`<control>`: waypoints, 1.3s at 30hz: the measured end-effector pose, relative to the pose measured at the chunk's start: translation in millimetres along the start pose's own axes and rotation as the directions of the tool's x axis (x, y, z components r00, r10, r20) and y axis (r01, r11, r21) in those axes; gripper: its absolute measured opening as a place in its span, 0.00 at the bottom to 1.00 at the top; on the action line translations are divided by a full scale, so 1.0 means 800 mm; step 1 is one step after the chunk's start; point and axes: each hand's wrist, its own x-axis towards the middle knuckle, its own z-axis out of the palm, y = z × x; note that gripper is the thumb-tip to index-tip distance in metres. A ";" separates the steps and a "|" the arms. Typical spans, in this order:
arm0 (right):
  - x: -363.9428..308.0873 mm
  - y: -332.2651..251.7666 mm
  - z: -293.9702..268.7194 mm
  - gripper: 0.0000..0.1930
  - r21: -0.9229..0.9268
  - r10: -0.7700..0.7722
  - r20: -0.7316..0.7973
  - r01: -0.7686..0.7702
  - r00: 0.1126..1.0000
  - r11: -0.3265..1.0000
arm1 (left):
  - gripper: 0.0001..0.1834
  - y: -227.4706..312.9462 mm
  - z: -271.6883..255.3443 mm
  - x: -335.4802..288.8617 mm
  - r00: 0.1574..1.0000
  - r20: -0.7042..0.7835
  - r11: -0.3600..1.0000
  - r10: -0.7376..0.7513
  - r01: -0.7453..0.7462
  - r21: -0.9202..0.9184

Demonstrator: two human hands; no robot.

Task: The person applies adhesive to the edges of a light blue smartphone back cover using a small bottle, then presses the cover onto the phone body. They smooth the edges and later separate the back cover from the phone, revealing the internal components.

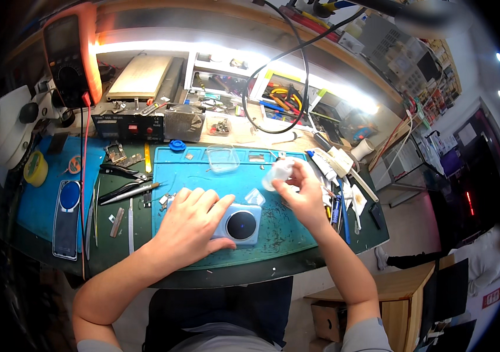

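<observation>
A light blue phone [239, 226] lies back side up on the blue work mat [220, 258], its large round black camera facing me. My left hand [186, 222] grips its left part from above, with the thumb along the near edge. That hand hides the phone's left end. Raised above the mat's right side, my right hand [301, 193] holds a small translucent white bottle [278, 171] between thumb and fingers. The bottle is tilted. Just beyond the phone, a small clear plastic piece [254, 197] rests on the mat, with a clear plastic box [222, 159] farther back.
Pliers [122, 172], tweezers and slim tools lie left of the mat, near a dark phone back panel [66, 226]. An orange multimeter [69, 53] stands at far left. Tubes and pens [337, 208] crowd the right. A black cable [307, 76] loops over the back.
</observation>
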 end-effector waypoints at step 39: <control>-0.073 -0.068 0.090 0.16 0.382 0.210 0.671 -0.574 0.711 0.724 | 0.39 -0.054 -0.022 0.001 0.856 0.342 -0.550 -0.388 0.082 -0.831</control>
